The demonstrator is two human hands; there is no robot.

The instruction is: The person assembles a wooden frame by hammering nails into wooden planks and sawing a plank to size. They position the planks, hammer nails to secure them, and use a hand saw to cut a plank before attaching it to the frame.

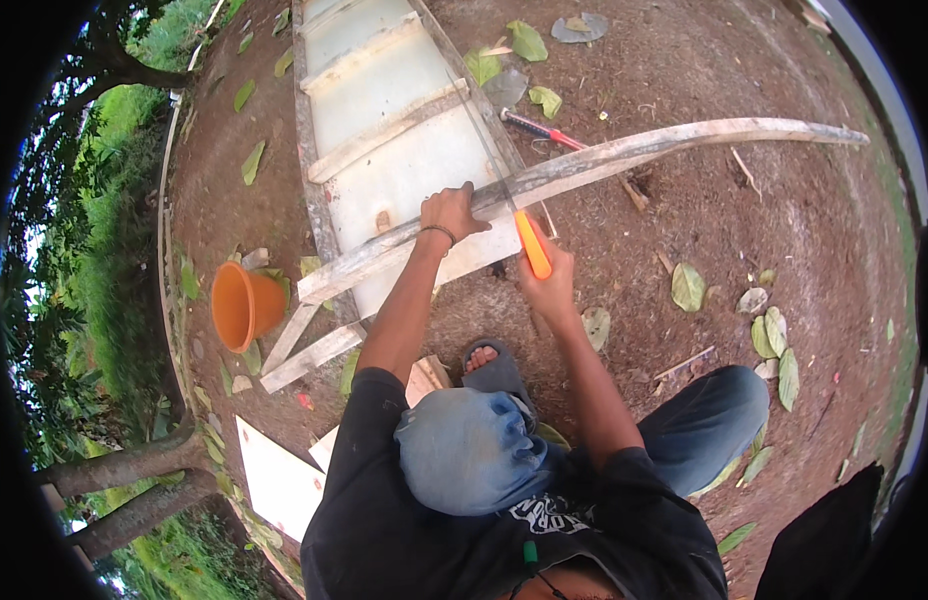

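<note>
A long, pale wooden beam [634, 148] lies crosswise over a panel framed with wood slats [384, 125]. Gripping the beam left of its middle, my left hand [452, 212] has its fingers wrapped over the top edge and the thumb toward the saw. My right hand [549, 285] is closed round the orange handle of a handsaw [532, 245]. The thin blade runs from the handle up across the beam and over the panel, close to my left hand's right side. Whether the blade has cut into the wood cannot be made out.
An orange bucket [246, 305] stands at the left. A hammer with a red and black handle [544, 130] lies beyond the beam. White board pieces [279, 475] are on the ground at lower left, and fallen leaves [688, 287] dot the soil. My knee rises near the middle.
</note>
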